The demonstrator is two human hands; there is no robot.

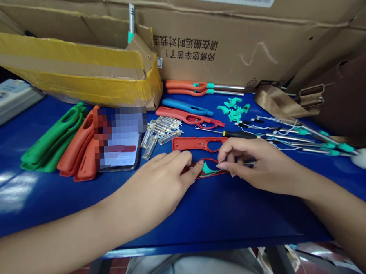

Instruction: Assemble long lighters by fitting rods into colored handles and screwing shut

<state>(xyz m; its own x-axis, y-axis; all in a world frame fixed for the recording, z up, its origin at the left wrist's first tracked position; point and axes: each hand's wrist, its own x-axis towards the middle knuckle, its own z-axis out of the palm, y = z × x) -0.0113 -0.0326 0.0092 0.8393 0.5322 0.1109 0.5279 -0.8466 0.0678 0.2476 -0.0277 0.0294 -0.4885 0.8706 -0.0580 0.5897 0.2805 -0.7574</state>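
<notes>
My left hand (165,181) rests on the blue table (205,217), its fingers closed on a red plastic handle shell (214,173) lying in front of me. My right hand (252,162) pinches a small teal trigger piece (207,168) sitting in that shell. A second red handle shell (198,143) lies just behind the hands. A black-handled screwdriver (241,134) lies beside it.
Stacked green (52,139) and orange handle shells (79,152) and a phone (122,142) lie at left. Clear plastic tubes (160,132), teal triggers (235,109), metal rods with wires (302,137) and assembled lighters (199,87) lie behind. Cardboard boxes (227,40) wall the back.
</notes>
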